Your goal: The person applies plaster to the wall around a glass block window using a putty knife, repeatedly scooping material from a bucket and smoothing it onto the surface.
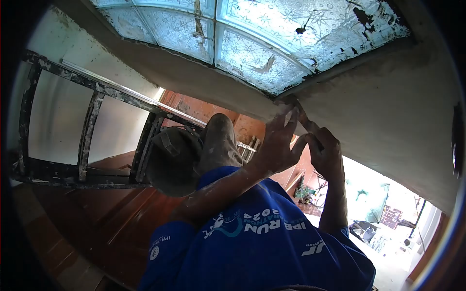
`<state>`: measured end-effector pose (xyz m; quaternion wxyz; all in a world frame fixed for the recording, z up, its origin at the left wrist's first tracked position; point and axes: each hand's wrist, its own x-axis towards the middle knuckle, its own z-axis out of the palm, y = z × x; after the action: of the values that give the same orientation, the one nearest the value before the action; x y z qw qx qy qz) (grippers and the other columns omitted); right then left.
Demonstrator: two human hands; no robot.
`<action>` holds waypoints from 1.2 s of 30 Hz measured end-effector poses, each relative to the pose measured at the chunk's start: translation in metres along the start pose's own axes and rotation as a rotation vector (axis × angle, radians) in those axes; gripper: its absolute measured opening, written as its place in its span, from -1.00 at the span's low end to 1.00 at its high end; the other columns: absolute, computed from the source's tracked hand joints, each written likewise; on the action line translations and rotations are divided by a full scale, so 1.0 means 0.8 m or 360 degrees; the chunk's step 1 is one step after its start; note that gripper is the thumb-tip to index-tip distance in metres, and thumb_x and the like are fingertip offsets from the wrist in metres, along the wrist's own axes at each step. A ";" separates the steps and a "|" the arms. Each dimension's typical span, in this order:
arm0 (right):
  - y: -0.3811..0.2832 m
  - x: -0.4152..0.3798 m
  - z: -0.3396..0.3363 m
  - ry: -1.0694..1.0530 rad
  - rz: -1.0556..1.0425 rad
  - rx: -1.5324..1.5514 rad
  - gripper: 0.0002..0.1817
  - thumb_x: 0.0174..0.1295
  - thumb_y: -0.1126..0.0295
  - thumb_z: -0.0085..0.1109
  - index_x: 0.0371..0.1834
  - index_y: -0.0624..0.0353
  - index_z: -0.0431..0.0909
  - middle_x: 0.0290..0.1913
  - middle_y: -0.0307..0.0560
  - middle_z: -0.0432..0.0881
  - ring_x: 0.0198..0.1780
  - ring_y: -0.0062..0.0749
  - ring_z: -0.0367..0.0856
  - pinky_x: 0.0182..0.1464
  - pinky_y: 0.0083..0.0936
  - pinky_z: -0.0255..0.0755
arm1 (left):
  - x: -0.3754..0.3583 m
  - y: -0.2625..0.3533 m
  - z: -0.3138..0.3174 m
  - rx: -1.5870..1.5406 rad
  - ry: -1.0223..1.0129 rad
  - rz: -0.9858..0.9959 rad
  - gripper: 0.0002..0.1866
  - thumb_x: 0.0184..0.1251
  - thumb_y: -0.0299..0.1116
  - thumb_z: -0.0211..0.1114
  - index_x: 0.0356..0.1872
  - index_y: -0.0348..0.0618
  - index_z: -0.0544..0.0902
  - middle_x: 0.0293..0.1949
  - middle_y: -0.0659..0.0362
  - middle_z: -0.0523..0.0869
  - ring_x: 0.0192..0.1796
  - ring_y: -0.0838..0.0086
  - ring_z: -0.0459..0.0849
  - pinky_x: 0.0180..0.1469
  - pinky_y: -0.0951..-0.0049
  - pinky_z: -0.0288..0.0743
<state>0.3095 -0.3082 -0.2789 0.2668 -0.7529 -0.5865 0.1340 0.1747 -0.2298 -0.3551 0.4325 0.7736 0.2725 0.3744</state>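
Note:
My left hand (279, 145) reaches up with its fingers stretched toward the lower corner of a glass block window (264, 60). Close beside it is my right hand (326, 150), one finger extended to the same corner and the others curled. The thumbs of both hands come close together or touch. Whether something small sits between my right fingers is too dark to make out. Around the glass, a grey plastered wall (374, 106) meets a plastered ledge (194, 87). Dark smears and patches mark the panes.
A paint-splattered black ladder (90, 131) is at the left, beside a dark rounded bucket-like thing (172, 162) and my bent knee (219, 133). Below lies a reddish-brown floor (97, 218). Assorted items (374, 233) lie in the bright area at the lower right.

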 end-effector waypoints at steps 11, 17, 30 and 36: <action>-0.010 -0.006 -0.037 -0.0050 -0.0021 -0.0086 -0.54 0.24 0.60 0.15 0.23 0.04 0.59 -0.49 0.02 0.46 -0.48 -0.26 0.44 -0.37 -0.31 0.35 | 0.002 0.025 0.003 -0.0048 -0.0013 0.0114 -0.25 0.37 -0.12 0.26 0.41 -0.45 0.25 0.41 -0.24 0.25 0.43 -0.08 0.26 0.40 0.04 0.12; -0.020 0.014 -0.051 0.0000 -0.0044 -0.0067 -0.71 0.25 0.58 0.19 0.05 0.19 0.61 -0.49 0.04 0.48 -0.49 -0.18 0.50 -0.39 -0.31 0.39 | 0.019 0.044 -0.010 0.0053 0.0107 0.0096 -0.25 0.36 -0.14 0.27 0.42 -0.45 0.25 0.36 -0.26 0.27 0.42 -0.05 0.26 0.36 0.02 0.12; -0.038 0.001 -0.085 -0.0037 -0.0008 -0.0132 -0.73 0.23 0.59 0.19 0.00 0.20 0.63 -0.49 0.03 0.51 -0.50 -0.27 0.55 -0.42 -0.37 0.40 | 0.021 0.070 -0.018 0.0045 -0.0022 0.0146 -0.26 0.34 -0.15 0.27 0.39 -0.47 0.28 0.33 -0.27 0.29 0.38 -0.08 0.28 0.34 -0.01 0.12; -0.054 0.021 -0.097 -0.0009 -0.0045 -0.0154 -0.73 0.23 0.57 0.20 0.01 0.23 0.61 -0.45 0.05 0.56 -0.48 -0.22 0.57 -0.42 -0.36 0.42 | 0.036 0.082 -0.030 0.0137 0.0142 0.0239 -0.27 0.35 -0.13 0.25 0.37 -0.48 0.30 0.32 -0.29 0.30 0.38 -0.09 0.29 0.32 0.01 0.13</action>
<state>0.3189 -0.3039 -0.1892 0.2303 -0.7562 -0.6036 0.1039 0.1778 -0.2285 -0.2795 0.3570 0.7923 0.2487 0.4277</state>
